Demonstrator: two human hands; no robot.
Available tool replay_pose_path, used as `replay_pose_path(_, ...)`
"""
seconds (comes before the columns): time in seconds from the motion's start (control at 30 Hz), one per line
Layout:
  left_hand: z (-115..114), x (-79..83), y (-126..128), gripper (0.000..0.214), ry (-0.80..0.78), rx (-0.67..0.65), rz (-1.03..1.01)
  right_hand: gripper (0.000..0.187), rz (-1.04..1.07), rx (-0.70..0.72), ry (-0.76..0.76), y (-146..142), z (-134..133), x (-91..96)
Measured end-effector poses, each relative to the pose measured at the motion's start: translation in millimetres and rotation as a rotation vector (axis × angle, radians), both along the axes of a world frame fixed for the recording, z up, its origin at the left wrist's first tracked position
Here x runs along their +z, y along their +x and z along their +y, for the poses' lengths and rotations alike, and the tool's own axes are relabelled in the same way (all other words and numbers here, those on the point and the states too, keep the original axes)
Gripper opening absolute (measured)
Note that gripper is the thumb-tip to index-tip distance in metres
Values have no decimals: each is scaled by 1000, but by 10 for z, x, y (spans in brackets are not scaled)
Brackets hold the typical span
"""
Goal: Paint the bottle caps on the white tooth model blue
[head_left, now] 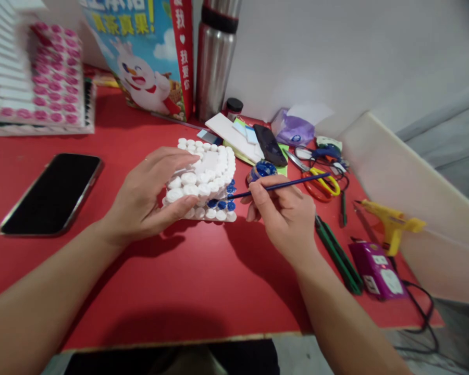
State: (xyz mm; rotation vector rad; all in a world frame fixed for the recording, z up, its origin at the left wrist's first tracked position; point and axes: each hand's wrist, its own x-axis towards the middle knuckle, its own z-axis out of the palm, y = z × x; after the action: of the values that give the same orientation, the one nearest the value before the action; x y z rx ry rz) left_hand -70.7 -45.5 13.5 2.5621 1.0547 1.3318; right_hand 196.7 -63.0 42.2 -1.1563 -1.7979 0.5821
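Observation:
A white craft piece covered in rows of small rosette-like knobs point(203, 179) sits on the red table. Several knobs near its lower right corner are dark blue. My left hand point(152, 190) grips the piece from its left side, thumb in front and fingers over the top. In my right hand point(283, 213) is a slim blue paintbrush point(289, 184), pinched between thumb and fingers. Its tip touches or hovers close to the blue knobs; I cannot tell which. Just behind the right hand stands a small jar of blue paint point(262, 171).
A black phone point(50, 195) lies at left, near a pink-and-white craft piece point(57, 78). Behind are a steel flask point(217, 67) and a printed bag point(140, 62). Rightward lie scissors point(316, 177), a green box cutter point(338, 255), a yellow glue gun point(393, 221) and a purple box point(377, 271) with cables.

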Motion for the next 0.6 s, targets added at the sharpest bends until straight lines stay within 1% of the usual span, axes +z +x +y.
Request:
replay_pose_path(0.13,14,-13,-2,45,-1,4,10,17,22,-30,33,3,-7,18)
replay_pose_path(0.27,27,-29,-3,50,5,-22,-29,15,40,-39,77,-24,-9,25)
replay_pose_path(0.37,25,-30,-1,52,-5,-27,-38,15,-13,-12,79,-52,-12,3)
replay_pose_path(0.47,16,-20,0,50,-8,-19,-29,15,-92,28,115,-81,-25,-7)
replay_pose_path(0.6,12,-8,2,49,-8,-24,-21,16,-158,71,168,-108,-59,29)
